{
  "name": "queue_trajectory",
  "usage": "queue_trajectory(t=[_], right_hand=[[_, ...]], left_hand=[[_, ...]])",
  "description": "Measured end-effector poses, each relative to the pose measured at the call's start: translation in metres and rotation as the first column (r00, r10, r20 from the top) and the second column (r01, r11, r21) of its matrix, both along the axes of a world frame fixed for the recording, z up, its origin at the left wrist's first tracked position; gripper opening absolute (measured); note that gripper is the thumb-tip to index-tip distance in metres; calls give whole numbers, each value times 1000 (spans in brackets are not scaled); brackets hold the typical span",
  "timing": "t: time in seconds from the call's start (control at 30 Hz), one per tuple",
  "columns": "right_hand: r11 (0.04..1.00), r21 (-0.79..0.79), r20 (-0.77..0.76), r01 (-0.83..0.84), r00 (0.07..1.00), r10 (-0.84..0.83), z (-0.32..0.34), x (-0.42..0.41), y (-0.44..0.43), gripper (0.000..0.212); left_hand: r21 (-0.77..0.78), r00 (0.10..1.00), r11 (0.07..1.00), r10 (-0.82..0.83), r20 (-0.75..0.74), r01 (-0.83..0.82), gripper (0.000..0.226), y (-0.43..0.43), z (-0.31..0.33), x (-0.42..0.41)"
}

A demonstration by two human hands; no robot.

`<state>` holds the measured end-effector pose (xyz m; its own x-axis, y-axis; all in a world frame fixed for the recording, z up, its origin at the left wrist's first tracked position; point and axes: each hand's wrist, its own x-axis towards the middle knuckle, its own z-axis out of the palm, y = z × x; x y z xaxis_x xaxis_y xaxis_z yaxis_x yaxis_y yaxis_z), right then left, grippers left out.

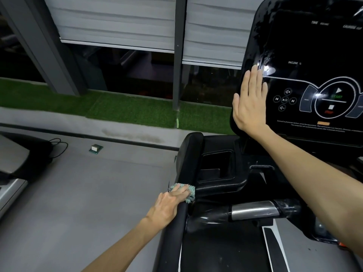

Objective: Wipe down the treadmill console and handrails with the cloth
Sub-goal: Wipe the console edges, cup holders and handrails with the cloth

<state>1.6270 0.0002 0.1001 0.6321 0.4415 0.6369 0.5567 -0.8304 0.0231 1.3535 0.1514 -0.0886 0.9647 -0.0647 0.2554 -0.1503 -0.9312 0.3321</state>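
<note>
The square recess (216, 167) in the black tray below the console sits at about five o'clock from the middle of the view; its inside is dark, and whether it holds anything cannot be told. Just at its seven o'clock, the small teal cloth (191, 190) lies bunched on top of the left handrail (172, 232), near six o'clock in the view. The left hand (169, 205) presses it there with fingers laid nearly straight over it, not curled round the rail. The handrail's long axis runs from twelve o'clock down towards seven, its far end pointing at the green turf strip (127, 110). At two o'clock the right hand (249, 101) rests flat on the glossy console (314, 55), fingers straight, together, pointing to twelve. A silver grip (255, 210) lies crosswise at five o'clock.
</note>
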Motion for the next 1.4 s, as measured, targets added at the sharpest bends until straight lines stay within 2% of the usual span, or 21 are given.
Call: queue_trajectory(t=[0.17,0.23,0.4,0.57,0.73,0.9,1.03,1.13,1.33,1.4], right_hand=[[1000,-11,6,13,1000,-13,0,3,-1,62],[1000,-20,16,10,1000,-10,-1,5,-2,62],[1000,-8,50,7,999,-6,-6,11,-1,63],[1000,17,78,-2,997,1,-7,12,1,62],[1000,2,71,16,997,-16,-6,10,0,62],[999,-34,30,13,999,-12,0,3,-2,62],[998,-57,-14,17,1000,-18,4,-2,-3,62],[997,-70,-33,13,999,-15,7,-4,-5,62],[995,-96,-37,18,999,-21,9,-4,-7,62],[996,-89,-31,24,999,-26,6,-3,-6,62]], left_hand=[[-62,992,998,-27,-121,20,70,12,-1,41],[-31,989,999,-40,-142,36,66,15,3,71],[-47,996,998,-50,-77,46,62,23,8,129],[-16,991,999,-36,-127,34,58,26,14,156],[1,998,1000,-17,-58,17,46,18,16,140],[-16,999,999,-48,-4,48,56,15,10,88],[-35,999,999,-29,40,30,78,9,2,35],[-43,998,998,-34,59,37,84,1,-2,7],[-10,1000,1000,-5,22,5,68,3,10,19],[-59,1000,998,-5,-20,4,56,4,11,40]])
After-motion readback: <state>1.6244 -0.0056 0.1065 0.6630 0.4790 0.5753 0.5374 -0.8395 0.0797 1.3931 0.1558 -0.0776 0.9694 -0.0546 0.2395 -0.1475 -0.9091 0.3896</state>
